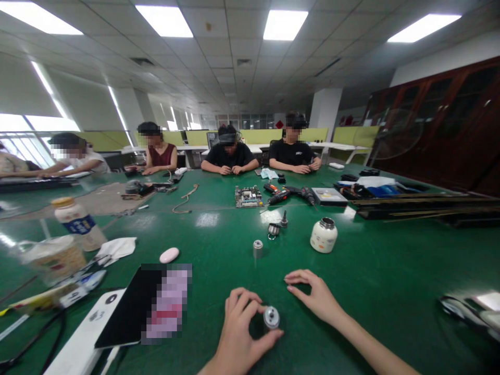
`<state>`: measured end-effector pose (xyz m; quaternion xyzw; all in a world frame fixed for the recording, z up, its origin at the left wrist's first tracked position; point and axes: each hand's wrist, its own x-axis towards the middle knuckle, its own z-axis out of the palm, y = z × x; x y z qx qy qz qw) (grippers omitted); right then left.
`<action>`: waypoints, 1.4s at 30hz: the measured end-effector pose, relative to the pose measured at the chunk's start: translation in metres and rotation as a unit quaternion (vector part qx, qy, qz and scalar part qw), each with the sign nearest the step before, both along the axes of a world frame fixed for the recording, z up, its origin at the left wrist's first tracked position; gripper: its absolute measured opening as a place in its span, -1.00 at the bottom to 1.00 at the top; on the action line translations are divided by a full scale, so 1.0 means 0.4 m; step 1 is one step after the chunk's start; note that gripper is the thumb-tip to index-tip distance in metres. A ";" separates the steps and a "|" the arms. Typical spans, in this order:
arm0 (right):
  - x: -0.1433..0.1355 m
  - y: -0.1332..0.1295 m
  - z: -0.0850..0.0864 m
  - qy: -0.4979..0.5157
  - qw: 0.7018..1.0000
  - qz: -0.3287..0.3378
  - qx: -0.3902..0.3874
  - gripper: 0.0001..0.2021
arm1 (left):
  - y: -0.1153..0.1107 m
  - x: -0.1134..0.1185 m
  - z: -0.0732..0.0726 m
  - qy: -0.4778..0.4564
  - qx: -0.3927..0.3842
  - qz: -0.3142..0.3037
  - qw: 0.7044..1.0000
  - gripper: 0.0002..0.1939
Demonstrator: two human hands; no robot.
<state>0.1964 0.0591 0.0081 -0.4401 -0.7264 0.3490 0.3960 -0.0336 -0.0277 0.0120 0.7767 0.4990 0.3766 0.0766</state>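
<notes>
My left hand [244,328] is closed round a small silver metal cylinder [271,316] at the bottom centre, thumb and fingers on its sides. To its right, my right hand [312,294] hovers over or rests on the green table, thumb and fingers apart, holding nothing. Ahead of both hands stands a second silver cylinder [258,249]. Behind it lie a round metal part with a ring [273,230] and a dark metal piece [284,220]. A cream-coloured round jar [324,235] with an open metal mouth stands to the right.
Left on the green table [219,234] are a tablet [130,307], a white power strip [88,333], a pink oval object [169,255], a cup and a bottle [78,224]. Farther back are a circuit board [248,197], power drills [291,195] and several seated people.
</notes>
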 end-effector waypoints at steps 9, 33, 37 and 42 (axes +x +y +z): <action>-0.060 -0.092 0.103 0.039 0.999 0.031 -0.022 -0.89 | -0.002 0.001 0.000 0.000 -0.002 -0.002 1.000 -0.70; -0.096 -0.149 0.077 0.059 0.997 0.022 0.044 -0.89 | -0.014 0.003 0.012 -0.024 -0.014 -0.006 1.000 -0.68; -0.090 -0.154 0.057 0.087 0.991 0.103 0.003 -0.77 | -0.019 -0.004 0.021 -0.068 -0.004 -0.023 0.997 -0.62; -0.105 -0.171 0.036 -0.036 0.988 0.148 -0.010 -0.57 | -0.010 -0.006 0.021 -0.089 -0.002 -0.020 0.996 -0.87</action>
